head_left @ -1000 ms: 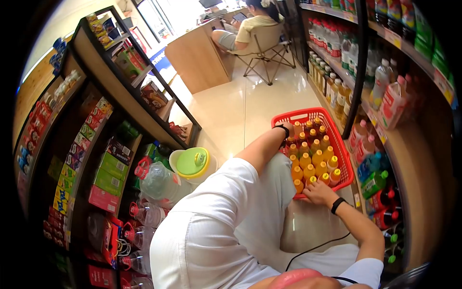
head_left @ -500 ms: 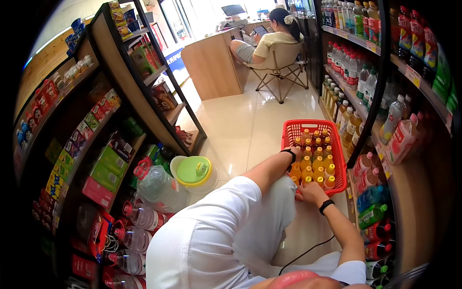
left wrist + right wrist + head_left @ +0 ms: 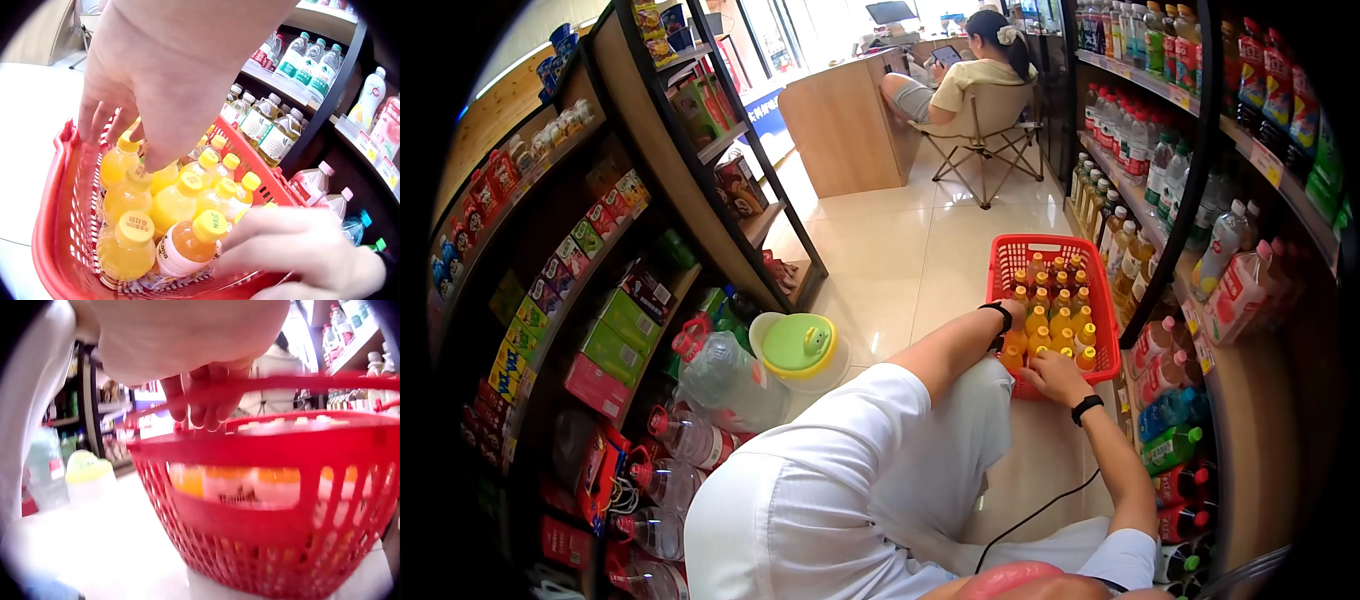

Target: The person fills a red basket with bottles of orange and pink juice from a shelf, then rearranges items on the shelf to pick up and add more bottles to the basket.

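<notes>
A red plastic basket point(image 3: 1106, 312) stands on the floor, packed with rows of orange drink bottles point(image 3: 177, 200) with yellow caps. My left hand point(image 3: 159, 75) hangs over the bottles by the basket's left side, fingers loosely bent downward and its thumb tip right by a yellow cap. At the near end, my right hand point(image 3: 1055, 378) is over the front row, fingers slightly bent. The right wrist view has its fingertips point(image 3: 214, 417) just above the near rim, behind a red basket handle point(image 3: 275, 383). One bottle in front shows a pink label point(image 3: 178, 253).
Drink shelves point(image 3: 1135, 195) run along the right, close to the basket. On the left are a snack shelf point(image 3: 565, 290), large water bottles point(image 3: 725, 370) and a green-lidded tub point(image 3: 800, 345). A seated person point(image 3: 975, 85) faces a wooden desk point(image 3: 845, 125) ahead.
The head view has tilted upward since the first frame. My right hand dipped toward the near rim, then came up over the front bottles. The left hand stays by the basket's left side.
</notes>
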Tool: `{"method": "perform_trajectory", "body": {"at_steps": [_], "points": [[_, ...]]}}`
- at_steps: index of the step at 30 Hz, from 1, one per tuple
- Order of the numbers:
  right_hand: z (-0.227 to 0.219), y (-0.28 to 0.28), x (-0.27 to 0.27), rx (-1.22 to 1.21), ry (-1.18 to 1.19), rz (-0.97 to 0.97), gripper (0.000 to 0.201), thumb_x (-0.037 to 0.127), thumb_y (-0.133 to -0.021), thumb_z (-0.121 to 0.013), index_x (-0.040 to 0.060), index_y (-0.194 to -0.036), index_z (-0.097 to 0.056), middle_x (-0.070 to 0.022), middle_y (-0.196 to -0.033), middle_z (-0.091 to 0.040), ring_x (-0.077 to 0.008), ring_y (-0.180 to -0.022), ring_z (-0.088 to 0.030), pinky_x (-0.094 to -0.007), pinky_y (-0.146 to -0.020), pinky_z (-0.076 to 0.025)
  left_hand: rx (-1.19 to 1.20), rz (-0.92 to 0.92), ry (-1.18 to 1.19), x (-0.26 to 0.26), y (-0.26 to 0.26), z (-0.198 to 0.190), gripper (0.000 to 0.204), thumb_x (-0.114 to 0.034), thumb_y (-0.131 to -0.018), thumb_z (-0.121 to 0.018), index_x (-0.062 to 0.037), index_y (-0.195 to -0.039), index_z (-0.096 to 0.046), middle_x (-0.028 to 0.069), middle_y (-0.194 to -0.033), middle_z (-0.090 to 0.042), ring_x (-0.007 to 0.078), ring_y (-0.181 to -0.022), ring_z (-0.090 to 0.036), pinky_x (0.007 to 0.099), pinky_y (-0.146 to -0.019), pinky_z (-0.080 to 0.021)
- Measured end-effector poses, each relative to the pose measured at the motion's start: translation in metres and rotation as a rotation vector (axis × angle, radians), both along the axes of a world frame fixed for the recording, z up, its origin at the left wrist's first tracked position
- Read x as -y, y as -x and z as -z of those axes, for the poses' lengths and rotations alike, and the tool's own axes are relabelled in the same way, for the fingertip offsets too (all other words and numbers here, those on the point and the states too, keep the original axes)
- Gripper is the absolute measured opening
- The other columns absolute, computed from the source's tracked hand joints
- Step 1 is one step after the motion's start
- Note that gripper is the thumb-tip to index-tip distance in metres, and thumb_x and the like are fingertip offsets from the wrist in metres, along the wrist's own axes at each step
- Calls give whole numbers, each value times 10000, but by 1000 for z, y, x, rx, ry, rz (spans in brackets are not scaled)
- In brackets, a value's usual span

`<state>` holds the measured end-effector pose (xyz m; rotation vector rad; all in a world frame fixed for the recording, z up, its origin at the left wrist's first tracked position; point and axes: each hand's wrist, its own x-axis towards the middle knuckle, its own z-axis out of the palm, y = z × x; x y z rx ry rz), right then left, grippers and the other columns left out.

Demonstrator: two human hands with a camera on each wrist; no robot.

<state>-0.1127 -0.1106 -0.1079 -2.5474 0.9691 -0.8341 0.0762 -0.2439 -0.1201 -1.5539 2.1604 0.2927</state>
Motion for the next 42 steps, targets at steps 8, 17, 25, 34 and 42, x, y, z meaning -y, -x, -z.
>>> {"method": "perform_trajectory", "body": {"at_steps": [8,17,25,34,42], "points": [[-270,82,-31,1112,427,-100,389,215,-963,-553,6,-1287,-503,-175,-1312,-580,-313,-1167,-594,-417,-1021,-461,-8,14,203,38,1,63,309,-202,-901,-552,-77,-1108,-744,104,-1106,-731,312,-974,-714,576,-624,-552],[-295,156,-139,1100,447,-529,588,244,-972,-575,-6,-1455,-351,-274,-1338,-530,-351,-1197,-577,-449,-1005,-486,-33,-68,42,15,21,-11,383,-195,-879,-535,-7,-1182,-673,187,-1212,-675,316,-1127,-656,426,-919,-537],[-277,170,-158,1138,482,-462,594,243,-971,-576,-3,-1460,-344,-278,-1349,-517,-356,-1207,-568,-448,-1007,-484,12,37,61,0,42,-22,436,-240,-861,-580,-26,-1235,-646,187,-1217,-674,314,-1121,-659,433,-902,-551],[-265,185,-166,1157,502,-452,601,242,-970,-578,1,-1465,-336,-283,-1361,-502,-363,-1218,-559,-447,-1010,-483,-59,96,112,18,29,-4,435,-249,-854,-583,-49,-1236,-643,167,-1228,-670,316,-1143,-647,445,-915,-543],[-261,193,-173,1206,537,-449,608,241,-970,-580,5,-1471,-329,-287,-1372,-489,-368,-1228,-550,-446,-1012,-481,-53,119,101,-14,42,-40,524,-252,-819,-616,-147,-1329,-559,177,-1196,-676,337,-1117,-649,473,-910,-535]]}}
